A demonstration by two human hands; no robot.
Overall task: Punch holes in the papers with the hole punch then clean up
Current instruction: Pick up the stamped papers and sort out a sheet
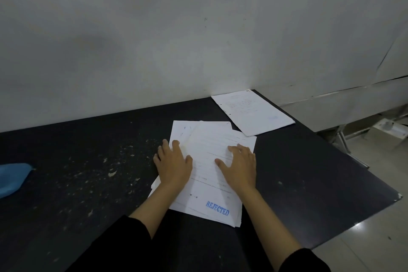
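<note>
Dark table (309, 172) bears loose papers (212, 183) under flat, spread fingers (176, 143) of both hands, gripping nothing.

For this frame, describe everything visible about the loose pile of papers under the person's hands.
The loose pile of papers lies flat on the dark table, near its middle. It holds several white printed sheets, fanned out of line so corners and edges stick out. The top sheet carries faint text lines and a blue REJECTED stamp near its front edge. The left hand rests flat on its left edge, partly on the table; the right hand rests flat on the top sheet. No punched holes can be made out.
</note>
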